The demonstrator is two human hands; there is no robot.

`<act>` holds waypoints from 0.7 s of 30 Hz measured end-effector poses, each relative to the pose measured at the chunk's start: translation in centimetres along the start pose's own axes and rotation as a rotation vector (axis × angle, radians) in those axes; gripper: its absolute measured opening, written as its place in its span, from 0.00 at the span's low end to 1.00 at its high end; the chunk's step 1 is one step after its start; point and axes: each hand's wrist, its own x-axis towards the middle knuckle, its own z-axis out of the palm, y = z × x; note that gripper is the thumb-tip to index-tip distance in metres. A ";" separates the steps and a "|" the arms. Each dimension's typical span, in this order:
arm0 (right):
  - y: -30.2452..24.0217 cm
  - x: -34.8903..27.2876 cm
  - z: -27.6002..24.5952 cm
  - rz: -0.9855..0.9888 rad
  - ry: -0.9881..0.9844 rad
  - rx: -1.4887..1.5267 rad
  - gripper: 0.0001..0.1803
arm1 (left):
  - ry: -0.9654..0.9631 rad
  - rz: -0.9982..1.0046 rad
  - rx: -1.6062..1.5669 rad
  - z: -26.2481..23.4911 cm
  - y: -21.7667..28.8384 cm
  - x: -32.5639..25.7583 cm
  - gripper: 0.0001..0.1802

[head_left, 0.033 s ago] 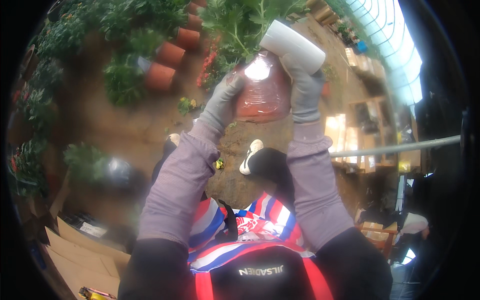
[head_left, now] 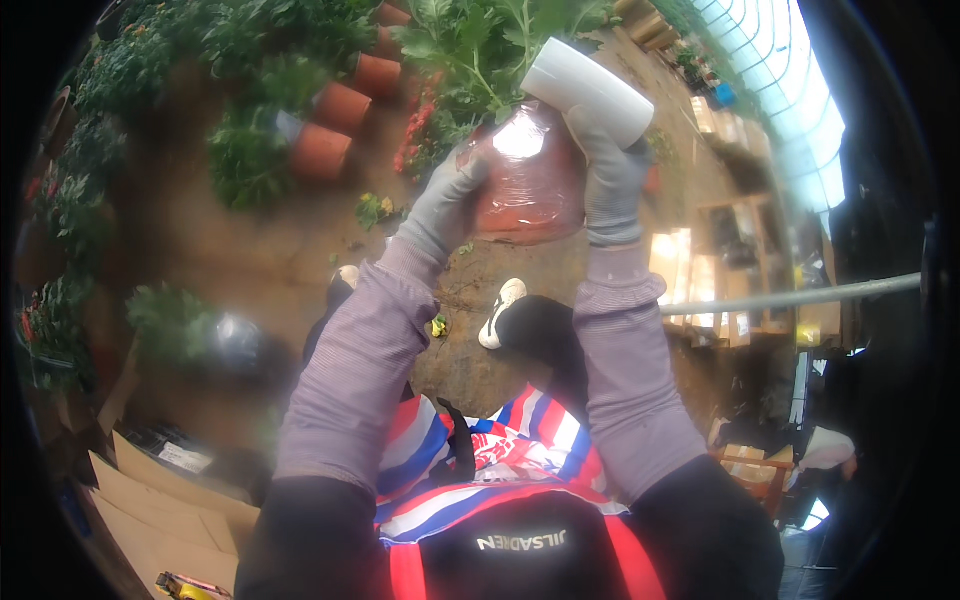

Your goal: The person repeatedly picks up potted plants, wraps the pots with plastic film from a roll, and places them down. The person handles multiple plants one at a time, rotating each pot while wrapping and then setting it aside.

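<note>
A reddish-brown plant pot (head_left: 528, 195) wrapped in shiny clear film is held up in front of me, with a leafy green plant (head_left: 480, 50) rising from it. My left hand (head_left: 447, 200), in a grey glove, grips the pot's left side; its fingertips are partly hidden. At the pot's right, my gloved right hand (head_left: 613, 185) is closed on a white roll of stretch film (head_left: 588, 92), tilted across the pot's upper right edge. That hand is close against the pot's side.
Several terracotta-coloured pots with plants (head_left: 320, 152) lie on their sides at the upper left. A plant with a wrapped pot (head_left: 236, 342) is at left. Flattened cardboard (head_left: 165, 505) fills the lower left. Boxes (head_left: 690, 275) and a metal pole (head_left: 800, 297) are at right. Another person (head_left: 828, 448) is at lower right.
The pot, the film roll and my right hand have shifted very slightly to the right. My grip looks the same.
</note>
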 end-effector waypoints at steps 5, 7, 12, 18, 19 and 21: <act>-2.7 1.1 2.6 -0.173 -0.204 -0.376 0.18 | 0.133 0.019 0.070 -0.5 -0.1 -0.3 0.35; -3.5 0.9 3.6 -0.067 -0.208 -0.196 0.20 | 0.163 0.028 0.050 -1.5 -0.5 0.5 0.34; -2.0 -0.8 5.6 0.126 -0.215 -0.244 0.32 | 0.312 0.113 0.081 -5.3 -3.2 2.5 0.28; -3.4 -6.9 3.9 0.314 -0.316 -0.234 0.44 | 0.226 0.187 0.118 -6.8 -2.5 4.2 0.24; -3.9 -9.8 3.5 0.352 -0.293 -0.291 0.41 | 0.260 0.026 -0.232 -6.5 -1.5 3.8 0.25; -3.9 -14.5 2.6 0.302 -0.329 -0.508 0.36 | 0.232 0.221 -0.176 -5.2 -0.3 3.4 0.28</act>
